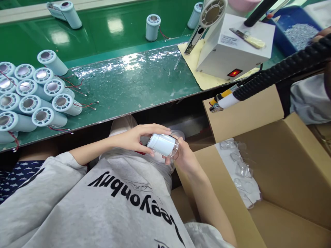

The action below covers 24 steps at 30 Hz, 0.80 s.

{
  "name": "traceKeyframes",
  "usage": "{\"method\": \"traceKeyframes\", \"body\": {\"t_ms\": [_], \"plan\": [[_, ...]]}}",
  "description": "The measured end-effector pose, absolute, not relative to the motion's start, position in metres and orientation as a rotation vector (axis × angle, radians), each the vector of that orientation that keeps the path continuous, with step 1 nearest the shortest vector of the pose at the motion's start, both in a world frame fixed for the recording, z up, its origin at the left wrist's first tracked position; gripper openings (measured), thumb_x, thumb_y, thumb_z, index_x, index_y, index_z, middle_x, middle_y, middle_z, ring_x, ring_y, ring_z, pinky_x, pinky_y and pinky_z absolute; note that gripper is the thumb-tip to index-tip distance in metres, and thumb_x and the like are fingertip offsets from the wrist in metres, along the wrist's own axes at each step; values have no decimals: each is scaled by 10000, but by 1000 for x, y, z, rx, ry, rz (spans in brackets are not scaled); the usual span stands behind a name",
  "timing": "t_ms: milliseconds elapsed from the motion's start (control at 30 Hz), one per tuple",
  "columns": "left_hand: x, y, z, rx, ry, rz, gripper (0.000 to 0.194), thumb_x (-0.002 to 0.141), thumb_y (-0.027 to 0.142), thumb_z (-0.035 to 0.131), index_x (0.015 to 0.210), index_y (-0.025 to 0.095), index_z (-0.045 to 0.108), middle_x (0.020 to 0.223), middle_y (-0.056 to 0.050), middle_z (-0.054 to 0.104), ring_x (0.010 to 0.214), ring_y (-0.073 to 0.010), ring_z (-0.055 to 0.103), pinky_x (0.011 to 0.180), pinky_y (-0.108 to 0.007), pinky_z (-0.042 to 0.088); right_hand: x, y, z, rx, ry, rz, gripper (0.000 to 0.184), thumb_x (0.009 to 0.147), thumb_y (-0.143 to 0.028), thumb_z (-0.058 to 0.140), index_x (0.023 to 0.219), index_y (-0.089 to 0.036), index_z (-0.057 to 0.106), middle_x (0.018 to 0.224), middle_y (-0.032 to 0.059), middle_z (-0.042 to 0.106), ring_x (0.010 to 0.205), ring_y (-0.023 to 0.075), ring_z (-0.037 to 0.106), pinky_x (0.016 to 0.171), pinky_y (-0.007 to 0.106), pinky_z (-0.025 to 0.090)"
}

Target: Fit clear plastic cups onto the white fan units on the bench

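Note:
A light blue cylinder lies sideways between my two hands, over my lap. Its right end sits inside a clear plastic cover. My left hand grips the cylinder's left end, thumb below and fingers above. At the covered end, my right hand closes its fingers round the clear cover; part of these fingers is hidden behind it. Similar light blue cylinders with ring-shaped ends and thin red and dark wires lie stacked on the bench at the left.
The green bench edge runs in front of me. A white machine with a lit red switch stands at right, below a black hose. An open cardboard box holds clear plastic pieces. A blue bin is at back right.

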State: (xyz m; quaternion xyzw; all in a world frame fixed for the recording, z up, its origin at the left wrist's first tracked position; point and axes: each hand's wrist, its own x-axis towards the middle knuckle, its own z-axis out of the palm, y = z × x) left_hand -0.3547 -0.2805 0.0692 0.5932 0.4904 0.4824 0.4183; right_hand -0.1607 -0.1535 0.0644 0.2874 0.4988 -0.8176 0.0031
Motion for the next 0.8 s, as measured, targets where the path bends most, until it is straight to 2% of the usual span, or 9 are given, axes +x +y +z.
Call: {"method": "traceKeyframes", "body": {"t_ms": [267,367,433,500,533,600,633,700,800], "plan": [[-352,-283,70,1538,1244,1232,601,798,281,845,1372,274,664,1453,-140,634,1378,-300,574,1156,-455,460,-162,-153,68,829,1249,-2505,738,696,-924,594,798,-195,638,497,-22,601,325,93,447,407,271,534],[-349,-285,75,1453,1311,1213,588,795,300,835,1354,241,661,1405,-144,645,1299,-295,618,1055,-407,532,-157,-154,61,843,1428,-2461,741,783,-924,479,780,-197,623,515,-5,600,357,126,510,423,297,543],[-347,-286,77,1374,1338,1207,611,795,310,830,1369,227,638,1402,-144,635,1267,-285,629,979,-360,566,-151,-155,55,954,1809,-2422,569,896,-765,528,875,-206,632,652,20,684,495,163,640,536,317,597],[-345,-287,79,1275,1336,1201,630,793,310,829,1380,222,618,1404,-140,626,1230,-271,643,905,-316,583,-145,-155,52,983,2350,-2314,294,955,-494,621,1091,-233,629,1001,69,765,810,210,754,744,365,643],[-344,-288,80,1221,1326,1199,636,792,307,829,1383,222,611,1397,-136,627,1197,-260,656,871,-299,586,-142,-155,52,896,2625,-2222,284,951,-368,648,1208,-257,598,1220,93,730,1009,235,749,857,405,638],[-342,-290,81,1119,1286,1199,643,792,304,826,1388,225,600,1356,-127,644,1094,-231,688,803,-276,587,-138,-153,53,533,3050,-1993,469,924,-212,671,1358,-313,528,1517,101,562,1309,278,630,1022,497,587],[-342,-290,82,1075,1260,1192,646,800,309,818,1399,227,589,1317,-122,661,1032,-215,702,771,-271,586,-137,-151,53,352,3172,-1879,539,913,-167,680,1394,-339,508,1566,89,517,1375,288,581,1066,530,562],[-343,-287,80,1005,1218,1160,666,826,330,796,1439,232,555,1205,-105,703,915,-188,715,730,-275,585,-137,-149,49,159,3275,-1751,585,893,-139,723,1395,-364,526,1534,76,558,1386,294,576,1087,551,552],[-347,-271,70,952,1203,1142,727,814,334,810,1478,242,529,1190,-97,716,877,-176,722,776,-305,596,-141,-146,30,306,3208,-1971,525,881,-227,786,1348,-335,571,1447,102,630,1339,292,619,1034,518,595]]}}
